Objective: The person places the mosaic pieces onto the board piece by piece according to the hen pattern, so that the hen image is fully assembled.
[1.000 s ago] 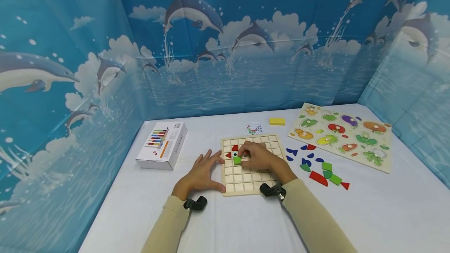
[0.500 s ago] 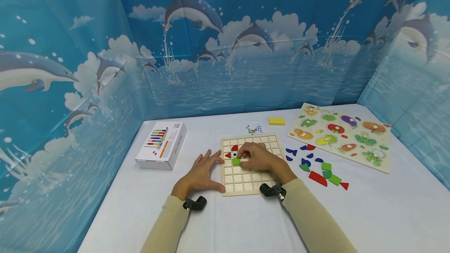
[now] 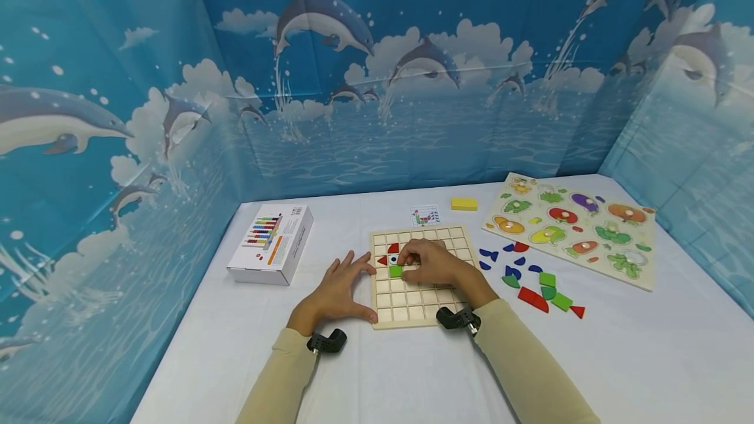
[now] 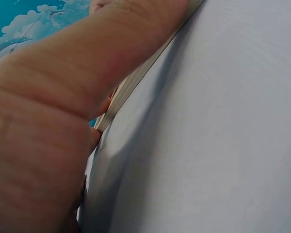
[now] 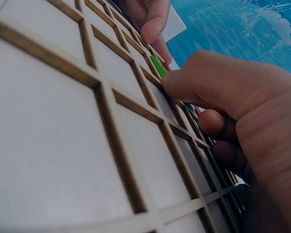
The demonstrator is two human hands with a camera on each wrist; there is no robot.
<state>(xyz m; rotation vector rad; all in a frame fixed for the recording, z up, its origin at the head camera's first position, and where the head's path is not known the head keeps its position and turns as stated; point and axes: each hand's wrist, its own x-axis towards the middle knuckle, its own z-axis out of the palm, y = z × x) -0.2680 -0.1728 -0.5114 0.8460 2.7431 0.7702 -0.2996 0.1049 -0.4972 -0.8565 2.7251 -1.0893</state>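
Note:
A wooden grid board (image 3: 415, 313) lies on the white table. My left hand (image 3: 337, 290) steadies its left side, fingers spread; in the left wrist view the thumb (image 4: 121, 53) lies against the board's edge. Over the grid, my right hand (image 3: 437, 264) has thumb and fingers curled at a green square tile (image 3: 395, 271), pinching its right side. The right wrist view has the thumb touching that green tile (image 5: 158, 66). Just above it sit an eye tile (image 3: 393, 259), a red triangle (image 3: 383, 260) and a red rounded tile (image 3: 393, 248). Cells under my right hand are hidden.
Right of the board lie several blue half-round pieces (image 3: 513, 272), a long red piece (image 3: 533, 300) and green squares (image 3: 547, 279). A vegetable puzzle board (image 3: 641, 272) lies beyond. Behind are a pattern card (image 3: 425, 215) and yellow block (image 3: 464, 203); a white box (image 3: 256, 275) stands left.
The green square tile, slightly tilted a second ago, has settled flatter into its cell and shifted slightly left. Both hands have stayed almost still.

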